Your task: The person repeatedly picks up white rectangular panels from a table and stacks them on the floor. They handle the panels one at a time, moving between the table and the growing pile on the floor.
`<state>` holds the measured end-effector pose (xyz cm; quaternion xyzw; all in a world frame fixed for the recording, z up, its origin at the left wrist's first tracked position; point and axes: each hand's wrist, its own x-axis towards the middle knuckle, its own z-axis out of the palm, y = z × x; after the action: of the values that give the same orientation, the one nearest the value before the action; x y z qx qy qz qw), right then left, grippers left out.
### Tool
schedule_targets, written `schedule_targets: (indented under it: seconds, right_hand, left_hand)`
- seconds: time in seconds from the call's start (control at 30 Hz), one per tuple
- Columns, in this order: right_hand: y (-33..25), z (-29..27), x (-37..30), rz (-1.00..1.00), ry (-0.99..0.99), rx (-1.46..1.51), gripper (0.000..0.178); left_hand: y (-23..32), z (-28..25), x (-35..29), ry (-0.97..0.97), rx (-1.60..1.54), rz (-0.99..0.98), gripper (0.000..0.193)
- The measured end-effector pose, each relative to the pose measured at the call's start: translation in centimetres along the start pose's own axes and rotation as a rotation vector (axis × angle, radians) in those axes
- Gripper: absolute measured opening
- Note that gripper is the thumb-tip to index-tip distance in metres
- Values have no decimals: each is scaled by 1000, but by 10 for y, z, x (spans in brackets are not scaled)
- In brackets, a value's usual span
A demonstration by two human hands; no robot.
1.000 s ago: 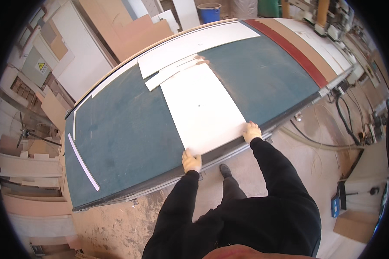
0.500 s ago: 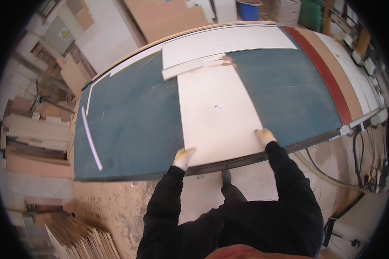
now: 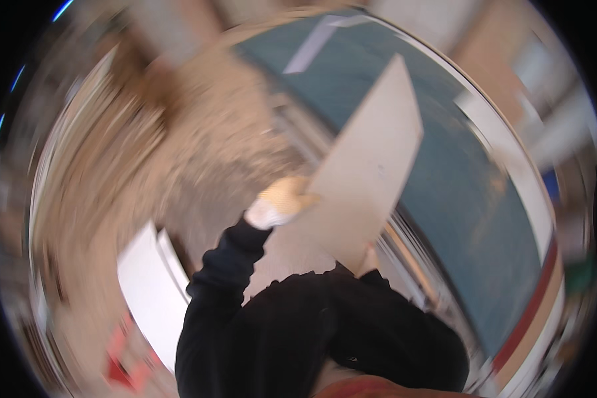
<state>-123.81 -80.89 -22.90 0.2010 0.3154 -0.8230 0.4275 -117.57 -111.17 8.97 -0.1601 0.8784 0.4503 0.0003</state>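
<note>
At the near left, white boards (image 3: pixel 151 285) are seen. By the left hand's (image 3: pixel 282 200) fingers, the left edge of a tilted white panel (image 3: pixel 371 159) is gripped; its near end is held in the right hand's (image 3: pixel 367 261) fingers. At right, the green bench (image 3: pixel 477 219) is partly hidden by it.

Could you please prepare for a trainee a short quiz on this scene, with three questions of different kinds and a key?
1. Multiple choice: What do the pale-gloved left hand and the partly hidden right hand hold together?
A) a round metal tray
B) a flat, rectangular off-white board
C) a thick coil of rope

2. True or false: A narrow, straight, pale lilac strip lies on the broad blue-green table top.

3. Fill in: In the picture, the left hand is at the board's ____ long edge.

Key: 1. B; 2. true; 3. left.
</note>
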Motion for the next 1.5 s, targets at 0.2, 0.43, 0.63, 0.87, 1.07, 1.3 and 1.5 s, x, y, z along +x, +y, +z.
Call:
schedule_targets:
  seconds: [0.2, 0.43, 0.63, 0.87, 1.07, 1.3, 1.5]
  right_hand:
    - [52, 84, 2, 16, -120, -661, 57]
    - [177, 237, 78, -289, -407, -1725, 45]
    - [395, 320, 120, -44, -853, -2107, 49]
    - [688, 323, 111, 10, -1199, -2705, 54]
    - [830, 278, 48, 201, -760, -2605, 64]
    - [907, 206, -32, 357, -565, -2488, 62]
    - [931, 200, -110, 955, -987, -2579, 39]
  left_hand:
    - [-158, 2, -243, 427, -489, -279, 46]
    - [-279, 59, -436, 942, -1130, -575, 42]
    - [-353, 116, -539, 1408, -1646, -419, 48]
    - [-470, 97, -672, 1825, -1930, -351, 54]
    - [-568, 75, -727, 2124, -2111, -167, 63]
    - [-660, 64, -715, 2141, -1515, -978, 31]
    - [-681, 107, -846, 2155, -1350, -1136, 22]
